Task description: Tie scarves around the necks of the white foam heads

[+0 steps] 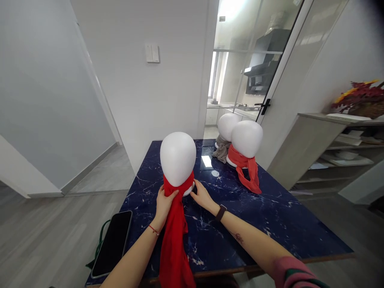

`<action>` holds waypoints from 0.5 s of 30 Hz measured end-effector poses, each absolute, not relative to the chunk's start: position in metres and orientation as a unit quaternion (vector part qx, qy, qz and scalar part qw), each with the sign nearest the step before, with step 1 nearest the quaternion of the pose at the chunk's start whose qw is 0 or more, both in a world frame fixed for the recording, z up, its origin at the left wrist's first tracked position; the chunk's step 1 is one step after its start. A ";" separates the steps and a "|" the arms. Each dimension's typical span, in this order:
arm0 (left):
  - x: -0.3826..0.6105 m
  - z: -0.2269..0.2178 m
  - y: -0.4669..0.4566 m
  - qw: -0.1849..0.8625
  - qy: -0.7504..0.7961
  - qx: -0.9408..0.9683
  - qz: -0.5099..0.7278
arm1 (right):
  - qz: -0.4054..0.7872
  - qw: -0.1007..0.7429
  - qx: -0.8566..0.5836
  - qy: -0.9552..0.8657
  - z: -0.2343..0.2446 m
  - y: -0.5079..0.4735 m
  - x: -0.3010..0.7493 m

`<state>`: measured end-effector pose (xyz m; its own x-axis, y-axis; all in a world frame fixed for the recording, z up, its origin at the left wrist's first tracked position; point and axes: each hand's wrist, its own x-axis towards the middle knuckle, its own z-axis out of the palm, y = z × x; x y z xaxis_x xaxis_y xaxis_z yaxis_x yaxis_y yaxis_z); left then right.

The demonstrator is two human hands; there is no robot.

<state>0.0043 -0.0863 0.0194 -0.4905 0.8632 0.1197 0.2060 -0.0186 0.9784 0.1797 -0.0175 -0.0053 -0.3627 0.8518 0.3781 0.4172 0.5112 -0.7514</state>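
A white faceless mannequin head stands upright on the dark blue marbled table, a bright red scarf wrapped around its neck. The scarf's long end hangs down the front and over the table's near edge. My left hand grips the scarf at the neck, thumb across its front. On the other side, my right hand is closed at the head's white base, thumb in front and some fingertips hidden behind it.
Back right on the table stand a mannequin head with a coral scarf and another with a grey scarf. A black-screened phone or tablet with a green cord lies at the left edge. A shelf unit is at right.
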 end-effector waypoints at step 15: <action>0.055 0.023 -0.068 0.292 0.618 0.433 0.588 | 0.294 0.370 -0.431 -0.768 0.005 0.020 0.219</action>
<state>0.0546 -0.0676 0.0231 -0.4551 0.8782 0.1474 0.1913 -0.0653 0.9794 0.2190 0.0199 0.0051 -0.3539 0.8806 0.3151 0.4444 0.4548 -0.7718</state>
